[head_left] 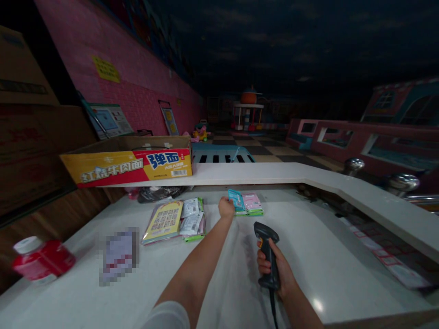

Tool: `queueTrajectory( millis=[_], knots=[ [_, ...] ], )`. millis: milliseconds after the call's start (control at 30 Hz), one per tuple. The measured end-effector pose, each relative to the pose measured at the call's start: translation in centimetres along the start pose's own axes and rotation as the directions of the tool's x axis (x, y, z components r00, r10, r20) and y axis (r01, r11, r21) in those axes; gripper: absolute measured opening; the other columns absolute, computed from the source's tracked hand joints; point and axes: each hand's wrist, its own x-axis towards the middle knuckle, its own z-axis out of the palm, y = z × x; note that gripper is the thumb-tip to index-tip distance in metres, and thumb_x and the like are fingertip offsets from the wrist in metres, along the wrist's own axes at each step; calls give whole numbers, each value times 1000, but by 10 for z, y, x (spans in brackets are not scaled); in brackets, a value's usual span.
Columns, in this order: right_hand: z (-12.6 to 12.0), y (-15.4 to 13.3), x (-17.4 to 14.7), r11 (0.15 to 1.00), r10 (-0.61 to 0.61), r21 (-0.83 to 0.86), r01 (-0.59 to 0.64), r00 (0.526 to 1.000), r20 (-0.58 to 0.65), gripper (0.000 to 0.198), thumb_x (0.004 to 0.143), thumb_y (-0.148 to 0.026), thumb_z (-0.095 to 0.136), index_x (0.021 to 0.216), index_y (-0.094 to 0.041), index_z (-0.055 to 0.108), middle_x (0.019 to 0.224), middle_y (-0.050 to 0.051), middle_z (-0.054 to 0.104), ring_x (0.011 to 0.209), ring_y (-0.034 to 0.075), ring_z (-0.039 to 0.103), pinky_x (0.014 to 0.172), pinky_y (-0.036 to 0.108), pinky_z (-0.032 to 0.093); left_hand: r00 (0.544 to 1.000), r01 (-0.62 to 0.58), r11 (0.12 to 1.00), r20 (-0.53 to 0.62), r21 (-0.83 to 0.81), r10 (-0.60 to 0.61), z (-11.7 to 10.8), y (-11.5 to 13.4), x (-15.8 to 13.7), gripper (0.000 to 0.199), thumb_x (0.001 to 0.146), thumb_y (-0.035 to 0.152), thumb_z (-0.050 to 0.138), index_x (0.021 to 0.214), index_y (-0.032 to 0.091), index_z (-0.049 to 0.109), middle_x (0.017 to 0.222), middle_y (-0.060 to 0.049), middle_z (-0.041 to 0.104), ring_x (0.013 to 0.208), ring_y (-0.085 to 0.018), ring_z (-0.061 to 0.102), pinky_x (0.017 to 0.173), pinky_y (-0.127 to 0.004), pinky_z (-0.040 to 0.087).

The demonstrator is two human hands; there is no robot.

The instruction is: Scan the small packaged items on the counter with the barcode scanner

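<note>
My left hand (pixel 227 208) is stretched forward, its fingers closed on the near edge of a small blue packet (pixel 236 200). Pink and green packets (pixel 252 202) lie in a pile beside and beneath that blue one. In my right hand (pixel 274 267) is a black barcode scanner (pixel 268 256), gripped by its handle with the head pointing up and forward. Its cable runs down toward my body. Left of my left arm, a stack of yellow bagged packs (pixel 163 222) sits against some white and green packets (pixel 192 217).
A red bottle with a white cap (pixel 43 259) stands at the left on the white counter (pixel 318 256). A yellow and red cardboard box (pixel 130 162) rests on the raised ledge (pixel 254 172). Metal knobs (pixel 404 182) rise at the right. A blurred-out card (pixel 119 256) lies at left.
</note>
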Motion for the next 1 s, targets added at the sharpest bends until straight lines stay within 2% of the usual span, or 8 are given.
queueTrajectory(
  millis=[167, 433, 533, 633, 733, 800, 900, 1000],
  knots=[
    [1, 0, -1, 1000, -12, -3, 12, 1000, -2, 39, 76, -48, 75, 91, -16, 59, 57, -6, 50, 39, 3, 39, 34, 13, 28, 990, -141, 946, 60, 293, 129, -6, -7, -6, 21, 83, 27, 56, 89, 13, 71, 97, -16, 69, 93, -27, 66, 83, -34, 47],
    [4, -1, -3, 1000, -12, -5, 12, 1000, -13, 40, 72, -46, 78, 89, -15, 60, 56, -6, 50, 38, 3, 40, 34, 13, 28, 979, -203, 848, 110, 489, 171, -11, 0, -20, 31, 90, 31, 49, 95, 14, 74, 98, -15, 66, 95, -25, 63, 85, -33, 45],
    [4, -2, -5, 1000, -4, -10, 4, 1000, -8, 40, 71, -45, 79, 88, -15, 61, 55, -6, 50, 38, 3, 39, 34, 12, 28, 977, -211, 836, 113, 507, 178, -21, 5, -27, 33, 90, 31, 50, 106, 12, 71, 105, -18, 64, 101, -27, 61, 89, -35, 44],
    [3, -2, -6, 1000, -3, -25, 3, 1000, 3, 39, 71, -44, 80, 89, -14, 62, 56, -6, 51, 39, 3, 39, 34, 13, 29, 952, -308, 820, 158, 483, 264, -41, 9, -34, 34, 89, 28, 52, 116, 14, 67, 109, -16, 63, 106, -25, 58, 95, -35, 40],
    [0, -2, -5, 999, -1, -36, 2, 1000, 13, 37, 72, -44, 78, 89, -16, 61, 56, -6, 51, 39, 3, 38, 34, 13, 29, 894, -449, 763, 224, 465, 389, -73, 7, -41, 30, 89, 27, 52, 113, 18, 68, 108, -12, 63, 106, -24, 55, 99, -35, 36],
    [-3, -1, -5, 999, -4, -34, 5, 1000, 19, 36, 74, -44, 77, 90, -17, 61, 57, -6, 50, 39, 3, 38, 35, 13, 29, 871, -489, 711, 244, 505, 425, -98, 1, -44, 29, 90, 27, 50, 110, 18, 69, 107, -12, 63, 105, -24, 54, 98, -36, 36],
    [-5, 0, -5, 999, -7, -33, 7, 1000, 25, 36, 74, -43, 77, 91, -17, 60, 58, -6, 50, 40, 3, 39, 35, 12, 29, 886, -451, 612, 247, 649, 391, -134, -13, -47, 28, 89, 24, 48, 104, 15, 71, 106, -15, 62, 106, -28, 51, 93, -39, 37],
    [-5, 0, -8, 999, -13, -45, 14, 999, 30, 35, 75, -42, 76, 92, -16, 60, 59, -6, 49, 40, 3, 40, 36, 12, 29, 911, -385, 522, 223, 761, 347, -158, -30, -48, 29, 87, 16, 45, 98, 13, 72, 106, -19, 63, 110, -32, 49, 90, -42, 37]
  ],
)
